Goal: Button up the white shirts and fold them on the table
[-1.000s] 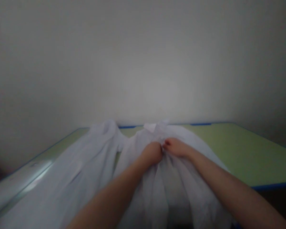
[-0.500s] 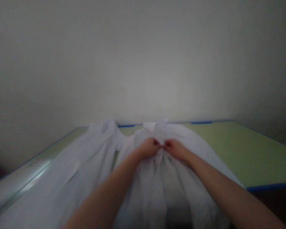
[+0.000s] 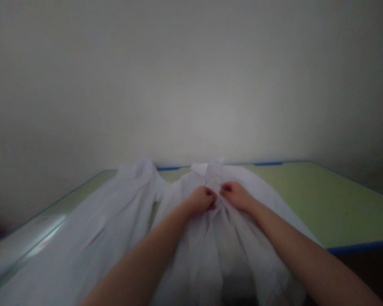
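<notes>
A white garment (image 3: 268,199) with what looks like a collar at its far end lies over the table, its near part falling in folds toward me. My left hand (image 3: 203,199) is closed, with its fingers curled on the fabric near the garment's middle. Just to its right, my right hand (image 3: 236,195) pinches the cloth close to the same spot. A small gap separates the fingertips of both hands. Blur hides any small detail, such as a button, between them.
More white cloth (image 3: 115,204) is spread to the left. Beneath lies a green table (image 3: 338,199) with blue edging. On the far left is a shiny, see-through sheet or roll (image 3: 35,242). A plain wall (image 3: 191,85) rises behind the table.
My fingertips, which met at the cloth, have come apart. The left hand has dropped slightly, and the right has risen a little. The garment lies almost as before.
</notes>
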Action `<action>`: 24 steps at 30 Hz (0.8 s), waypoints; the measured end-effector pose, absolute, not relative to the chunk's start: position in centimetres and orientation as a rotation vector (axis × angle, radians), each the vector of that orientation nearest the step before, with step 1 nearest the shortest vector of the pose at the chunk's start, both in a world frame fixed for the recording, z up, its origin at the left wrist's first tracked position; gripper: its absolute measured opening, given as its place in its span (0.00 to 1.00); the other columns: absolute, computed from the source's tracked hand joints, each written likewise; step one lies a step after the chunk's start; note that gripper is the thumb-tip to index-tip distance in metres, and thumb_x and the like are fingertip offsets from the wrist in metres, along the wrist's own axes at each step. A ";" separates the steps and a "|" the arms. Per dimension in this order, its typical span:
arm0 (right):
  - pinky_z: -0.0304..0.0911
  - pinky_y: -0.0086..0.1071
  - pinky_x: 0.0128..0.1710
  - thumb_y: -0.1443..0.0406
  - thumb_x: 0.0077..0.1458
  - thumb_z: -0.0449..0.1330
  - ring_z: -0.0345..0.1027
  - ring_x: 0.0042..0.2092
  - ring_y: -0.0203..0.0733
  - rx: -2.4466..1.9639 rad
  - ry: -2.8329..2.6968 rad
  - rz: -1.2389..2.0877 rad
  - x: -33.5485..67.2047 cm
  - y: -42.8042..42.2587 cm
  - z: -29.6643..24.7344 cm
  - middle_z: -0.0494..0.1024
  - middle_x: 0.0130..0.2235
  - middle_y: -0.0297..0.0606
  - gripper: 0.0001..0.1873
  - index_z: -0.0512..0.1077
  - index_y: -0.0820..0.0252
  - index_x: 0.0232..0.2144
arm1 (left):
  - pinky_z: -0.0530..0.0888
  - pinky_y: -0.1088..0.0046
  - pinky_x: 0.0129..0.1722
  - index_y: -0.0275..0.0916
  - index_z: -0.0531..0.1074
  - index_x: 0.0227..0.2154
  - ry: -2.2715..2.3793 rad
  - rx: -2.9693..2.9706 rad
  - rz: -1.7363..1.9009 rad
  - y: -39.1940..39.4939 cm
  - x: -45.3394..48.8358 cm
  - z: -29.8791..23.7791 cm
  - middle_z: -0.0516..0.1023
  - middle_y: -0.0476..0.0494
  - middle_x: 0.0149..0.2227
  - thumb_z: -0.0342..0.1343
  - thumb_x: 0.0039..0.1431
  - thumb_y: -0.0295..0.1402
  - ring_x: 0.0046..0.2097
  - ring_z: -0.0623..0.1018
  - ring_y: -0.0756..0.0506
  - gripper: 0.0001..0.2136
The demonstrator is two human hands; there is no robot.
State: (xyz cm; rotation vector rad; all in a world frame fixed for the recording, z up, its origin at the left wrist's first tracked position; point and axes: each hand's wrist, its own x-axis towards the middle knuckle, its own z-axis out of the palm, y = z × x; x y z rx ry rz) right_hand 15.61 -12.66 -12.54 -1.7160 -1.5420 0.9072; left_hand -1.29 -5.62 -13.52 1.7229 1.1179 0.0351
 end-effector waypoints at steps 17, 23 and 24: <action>0.53 0.26 0.27 0.66 0.45 0.58 0.65 0.26 0.33 -1.697 -1.649 0.742 14.6 -13.5 -12.3 0.74 0.24 0.34 0.06 0.73 0.62 0.26 | 0.68 0.77 0.22 0.33 0.72 0.25 1.133 1.622 0.093 -5.6 -1.2 -13.5 0.74 0.45 0.21 0.52 0.50 0.36 0.23 0.73 0.50 0.10; 0.57 0.27 0.29 0.66 0.44 0.58 0.68 0.29 0.36 -1.638 -1.633 0.845 14.6 -13.7 -12.0 0.77 0.27 0.36 0.09 0.75 0.62 0.31 | 0.68 0.77 0.23 0.34 0.72 0.25 1.142 1.595 0.104 -5.9 -1.0 -13.3 0.74 0.45 0.22 0.52 0.49 0.35 0.23 0.73 0.50 0.09; 0.58 0.27 0.30 0.67 0.45 0.57 0.69 0.30 0.37 -1.601 -1.635 0.891 14.7 -13.6 -11.9 0.77 0.29 0.36 0.10 0.75 0.62 0.32 | 0.68 0.77 0.23 0.34 0.72 0.25 1.147 1.603 0.103 -5.9 -1.1 -13.3 0.74 0.45 0.22 0.52 0.49 0.35 0.23 0.73 0.50 0.09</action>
